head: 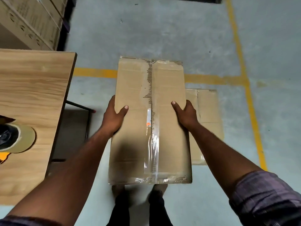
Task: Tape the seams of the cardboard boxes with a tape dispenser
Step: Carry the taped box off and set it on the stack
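A long brown cardboard box [169,128] hangs in front of me above the floor, its top seam covered by clear tape. My left hand [112,118] grips its left side, thumb lying on the top face. My right hand [185,114] grips the right side in the same way. A second taped box [208,119] lies on the floor below and to the right, partly hidden by the held one. The tape dispenser [14,137], with its roll of clear tape, rests on the wooden table at the left edge of view.
A wooden table [32,88] stands at my left, its dark metal legs beneath. Stacked cartons [32,20] fill the top left corner. Yellow lines [244,75] mark the grey concrete floor. My feet show just under the held box.
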`<state>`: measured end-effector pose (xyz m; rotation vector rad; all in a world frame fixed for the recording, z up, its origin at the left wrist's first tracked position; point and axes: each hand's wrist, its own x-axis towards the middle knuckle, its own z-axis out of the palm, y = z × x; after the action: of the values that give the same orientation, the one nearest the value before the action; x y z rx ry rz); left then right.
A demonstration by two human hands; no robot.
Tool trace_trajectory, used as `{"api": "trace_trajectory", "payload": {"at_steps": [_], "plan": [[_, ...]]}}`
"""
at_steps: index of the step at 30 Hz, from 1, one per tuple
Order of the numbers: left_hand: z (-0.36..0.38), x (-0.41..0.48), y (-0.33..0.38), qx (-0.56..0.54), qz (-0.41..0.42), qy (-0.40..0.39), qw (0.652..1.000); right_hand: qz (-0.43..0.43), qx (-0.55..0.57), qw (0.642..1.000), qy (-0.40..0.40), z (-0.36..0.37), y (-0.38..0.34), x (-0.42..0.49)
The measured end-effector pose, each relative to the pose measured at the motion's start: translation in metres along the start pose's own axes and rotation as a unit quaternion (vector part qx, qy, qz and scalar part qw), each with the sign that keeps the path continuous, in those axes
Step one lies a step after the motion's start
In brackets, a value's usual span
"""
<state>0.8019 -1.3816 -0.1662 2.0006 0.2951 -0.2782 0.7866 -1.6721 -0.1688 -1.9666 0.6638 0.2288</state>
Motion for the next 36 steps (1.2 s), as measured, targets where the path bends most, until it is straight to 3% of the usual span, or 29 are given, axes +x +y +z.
{"api": "trace_trajectory", "payload": {"at_steps": [17, 36], "plan": [[0.045, 0.039, -0.057, 0.013, 0.001, -0.014, 1.000, 0.008, -0.003, 1.000, 0.003, 0.030, 0.058, 0.054], [0.078, 0.030, -0.053, 0.025, -0.029, -0.065, 0.997, -0.001, -0.049, 0.999, 0.020, -0.002, 0.074, 0.057]]}}
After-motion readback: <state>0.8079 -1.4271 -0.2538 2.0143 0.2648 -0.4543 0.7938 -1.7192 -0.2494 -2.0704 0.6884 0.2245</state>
